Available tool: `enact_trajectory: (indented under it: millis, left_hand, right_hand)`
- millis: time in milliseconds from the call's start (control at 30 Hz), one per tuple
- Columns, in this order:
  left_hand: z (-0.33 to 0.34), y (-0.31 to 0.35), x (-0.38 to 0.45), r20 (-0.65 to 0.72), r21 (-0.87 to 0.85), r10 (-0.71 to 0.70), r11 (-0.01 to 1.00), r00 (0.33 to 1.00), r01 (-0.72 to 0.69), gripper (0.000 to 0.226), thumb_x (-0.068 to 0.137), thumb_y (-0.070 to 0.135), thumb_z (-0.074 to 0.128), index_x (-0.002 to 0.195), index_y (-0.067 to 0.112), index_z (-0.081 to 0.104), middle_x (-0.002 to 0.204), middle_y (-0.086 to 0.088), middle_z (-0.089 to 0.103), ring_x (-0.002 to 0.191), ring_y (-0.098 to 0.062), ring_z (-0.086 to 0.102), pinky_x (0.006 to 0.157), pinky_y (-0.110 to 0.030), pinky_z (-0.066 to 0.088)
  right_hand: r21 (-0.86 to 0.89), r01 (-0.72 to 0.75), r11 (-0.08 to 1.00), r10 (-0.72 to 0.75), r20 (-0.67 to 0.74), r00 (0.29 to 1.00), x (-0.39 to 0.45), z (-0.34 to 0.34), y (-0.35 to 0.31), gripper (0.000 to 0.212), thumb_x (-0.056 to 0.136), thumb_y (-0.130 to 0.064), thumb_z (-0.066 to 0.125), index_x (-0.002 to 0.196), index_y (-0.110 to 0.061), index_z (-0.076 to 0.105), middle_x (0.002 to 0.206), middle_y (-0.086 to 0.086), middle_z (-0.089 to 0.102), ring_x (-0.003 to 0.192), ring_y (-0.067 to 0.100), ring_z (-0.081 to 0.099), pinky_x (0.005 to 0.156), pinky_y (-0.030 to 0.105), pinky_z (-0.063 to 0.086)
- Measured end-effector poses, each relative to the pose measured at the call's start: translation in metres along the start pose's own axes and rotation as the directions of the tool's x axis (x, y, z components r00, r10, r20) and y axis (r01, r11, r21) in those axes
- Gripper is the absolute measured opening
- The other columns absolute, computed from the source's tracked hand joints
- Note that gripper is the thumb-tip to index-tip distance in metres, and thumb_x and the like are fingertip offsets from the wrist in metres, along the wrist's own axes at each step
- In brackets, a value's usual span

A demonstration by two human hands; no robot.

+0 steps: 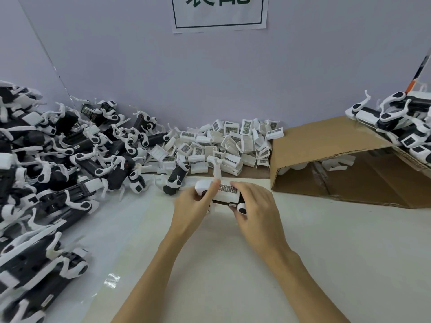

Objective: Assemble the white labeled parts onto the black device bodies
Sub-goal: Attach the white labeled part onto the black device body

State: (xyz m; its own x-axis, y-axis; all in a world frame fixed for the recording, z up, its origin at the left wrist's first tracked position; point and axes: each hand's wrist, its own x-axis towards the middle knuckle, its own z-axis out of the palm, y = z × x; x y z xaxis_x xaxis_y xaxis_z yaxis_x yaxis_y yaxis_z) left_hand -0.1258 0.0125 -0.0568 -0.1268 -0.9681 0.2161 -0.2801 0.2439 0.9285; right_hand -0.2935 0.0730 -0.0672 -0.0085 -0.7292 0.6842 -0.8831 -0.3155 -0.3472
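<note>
1. A black device body (225,202) sits at frame centre, just above the pale tabletop (326,252), with a white labeled part (227,191) seated on its top face, barcode label upward.
2. The left hand (194,206) grips the body's left end, fingers curled round it, index finger laid across the white part.
3. The right hand (255,207) grips the right end, fingers curled over body and part.
4. Directly behind, centre frame, lies a heap of loose white labeled parts (228,145).
5. A large pile of black bodies (58,164) fills the left side.
6. An open cardboard box (345,157) lies at right; more units (401,122) are stacked at its upper right.
7. A paper sign (219,12) hangs on the wall, top centre.
</note>
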Motion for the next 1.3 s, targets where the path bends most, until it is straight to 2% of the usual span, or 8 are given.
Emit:
enact_trajectory:
  millis: [67, 267, 533, 667, 833, 967, 1167, 1300]
  left_hand:
    - [0.001, -0.003, -0.001, -0.059, 0.165, 0.153, 0.976, 0.986, -0.141, 0.055, 0.087, 0.078, 0.055, 0.091, 0.025, 0.070, 0.081, 0.019, 0.063, 0.088, -0.003, 0.057, 0.084, -0.021, 0.040]
    - [0.001, 0.004, -0.002, 0.208, -0.235, 0.050, 0.972, 0.977, 0.001, 0.051, 0.084, 0.061, 0.076, 0.118, 0.023, 0.074, 0.116, 0.002, 0.079, 0.115, -0.016, 0.073, 0.101, -0.035, 0.056]
    - [0.011, 0.004, -0.003, 0.083, -0.237, 0.009, 0.971, 0.997, 0.011, 0.035, 0.078, 0.066, 0.077, 0.079, 0.032, 0.069, 0.077, 0.015, 0.067, 0.079, -0.011, 0.064, 0.077, -0.022, 0.044]
    - [0.005, -0.007, 0.000, 0.071, -0.035, -0.007, 0.999, 0.997, 0.009, 0.079, 0.082, 0.087, 0.053, 0.088, 0.010, 0.072, 0.074, 0.015, 0.066, 0.070, -0.005, 0.058, 0.070, -0.025, 0.041]
    - [-0.006, -0.013, 0.009, -0.146, -0.165, -0.027, 0.986, 0.989, 0.002, 0.068, 0.099, 0.074, 0.031, 0.109, 0.023, 0.075, 0.092, 0.002, 0.079, 0.085, -0.011, 0.067, 0.078, -0.030, 0.047]
    - [-0.008, -0.026, 0.015, -0.388, 0.243, 0.201, 0.964, 0.899, -0.111, 0.026, 0.107, 0.040, 0.062, 0.110, 0.016, 0.072, 0.107, -0.001, 0.070, 0.107, -0.030, 0.063, 0.088, -0.037, 0.048]
    - [-0.018, -0.040, 0.022, -0.313, 0.626, 0.138, 0.774, 0.940, 0.095, 0.057, 0.102, 0.033, 0.071, 0.156, 0.030, 0.054, 0.177, -0.016, 0.013, 0.165, -0.037, 0.006, 0.124, -0.057, 0.017]
    - [-0.025, -0.048, 0.025, -0.227, 0.642, 0.005, 0.752, 0.974, 0.146, 0.057, 0.103, 0.031, 0.067, 0.157, 0.027, 0.048, 0.166, -0.013, 0.036, 0.165, -0.034, 0.006, 0.125, -0.054, 0.018]
  right_hand:
    - [0.027, -0.047, 0.999, 0.047, -0.007, 0.999, -0.001, -0.003, 0.005, 0.053, 0.089, -0.018, 0.084, 0.137, -0.014, 0.064, 0.127, 0.000, 0.069, 0.118, 0.024, 0.061, 0.105, 0.041, 0.050]
    - [0.217, -0.133, 0.967, 0.111, 0.111, 0.988, -0.003, -0.009, 0.017, 0.051, 0.096, -0.020, 0.076, 0.143, -0.017, 0.058, 0.141, -0.005, 0.057, 0.131, 0.014, 0.051, 0.105, 0.038, 0.052]
    - [0.062, -0.128, 0.990, 0.125, 0.045, 0.991, 0.001, -0.001, 0.007, 0.039, 0.085, -0.026, 0.087, 0.118, -0.018, 0.068, 0.111, -0.007, 0.063, 0.101, 0.022, 0.058, 0.085, 0.034, 0.050]
    - [0.128, -0.313, 0.941, 0.268, 0.280, 0.922, 0.010, -0.016, 0.006, 0.030, 0.085, -0.038, 0.085, 0.109, -0.028, 0.069, 0.104, -0.018, 0.065, 0.092, 0.009, 0.060, 0.077, 0.026, 0.050]
    - [0.602, -0.715, 0.357, 0.565, 0.470, 0.678, 0.083, -0.080, 0.043, 0.036, 0.088, -0.034, 0.084, 0.114, -0.010, 0.077, 0.101, 0.002, 0.078, 0.087, 0.014, 0.069, 0.077, 0.022, 0.049]
    - [0.893, -0.298, -0.338, 0.650, 0.450, 0.613, 0.147, -0.158, 0.097, 0.070, 0.103, -0.057, 0.053, 0.143, 0.000, 0.045, 0.132, 0.029, 0.060, 0.119, 0.038, 0.064, 0.098, 0.043, 0.057]
    - [0.809, -0.555, -0.194, 0.531, 0.562, 0.634, 0.095, -0.116, 0.090, 0.045, 0.110, -0.035, 0.046, 0.135, -0.003, 0.064, 0.122, 0.018, 0.075, 0.109, 0.030, 0.075, 0.084, 0.039, 0.060]
    - [0.709, -0.677, -0.198, 0.506, 0.665, 0.549, 0.034, -0.052, 0.056, 0.031, 0.107, -0.020, 0.053, 0.104, -0.007, 0.080, 0.100, 0.012, 0.078, 0.080, 0.021, 0.077, 0.066, 0.029, 0.062]
